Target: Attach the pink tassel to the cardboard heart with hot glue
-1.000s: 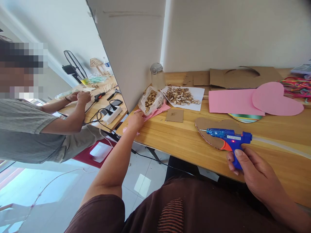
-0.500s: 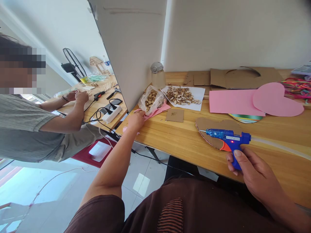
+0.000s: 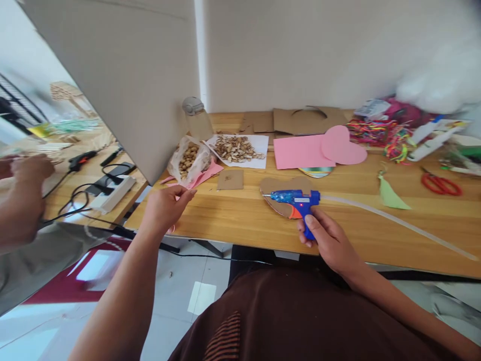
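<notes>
Blue plastic nearest: glue gun [image 3: 299, 196], gripped by the handle in the right hand [image 3: 332, 238], fingers wrapped round, red light lit, so probably hot. Best to hold level and steady, letting the pale glue stick [image 3: 398, 219] trail freely behind. Off to the left, near the front edge of the wooden table [image 3: 225, 215], left hand [image 3: 165, 208], fingers curled, thumb close to forefinger; cannot tell whether pinching something small. Wiser to keep those fingertips clear of the nozzle. Under the gun, cardboard heart [image 3: 280, 183], partly hidden; cannot tell whether touching the tip. Farther back, small cardboard square [image 3: 230, 179], then open plastic bag [image 3: 205, 158] of nut-like pieces on pink paper [image 3: 210, 173], just beyond the left hand. Beside it, shell-like halves [image 3: 238, 149] heaped on white paper [image 3: 263, 158]. Behind the bag, clear bottle [image 3: 197, 120].
</notes>
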Available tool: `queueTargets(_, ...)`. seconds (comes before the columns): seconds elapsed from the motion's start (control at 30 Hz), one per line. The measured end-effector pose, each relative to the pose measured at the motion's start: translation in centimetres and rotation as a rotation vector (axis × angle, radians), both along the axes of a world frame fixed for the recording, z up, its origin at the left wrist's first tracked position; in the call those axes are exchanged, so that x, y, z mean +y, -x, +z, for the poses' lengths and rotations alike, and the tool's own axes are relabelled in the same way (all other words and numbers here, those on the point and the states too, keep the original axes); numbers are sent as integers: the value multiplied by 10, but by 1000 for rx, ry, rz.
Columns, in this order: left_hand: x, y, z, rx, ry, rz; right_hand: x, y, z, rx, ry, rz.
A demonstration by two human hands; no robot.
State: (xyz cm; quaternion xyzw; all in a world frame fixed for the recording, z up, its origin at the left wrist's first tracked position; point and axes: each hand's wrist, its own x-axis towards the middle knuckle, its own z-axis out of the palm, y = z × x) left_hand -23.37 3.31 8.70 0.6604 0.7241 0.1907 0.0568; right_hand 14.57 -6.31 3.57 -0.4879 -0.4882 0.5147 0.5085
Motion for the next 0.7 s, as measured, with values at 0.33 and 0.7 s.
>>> queueTargets(0.33, -9, -64, -30, -271, -78, -279, -10, -25, 4, 240, 59, 18)
queueTargets(0.7, -26, -110, -41, -333, -45, -505, -24, -52, 18, 290, 92, -91)
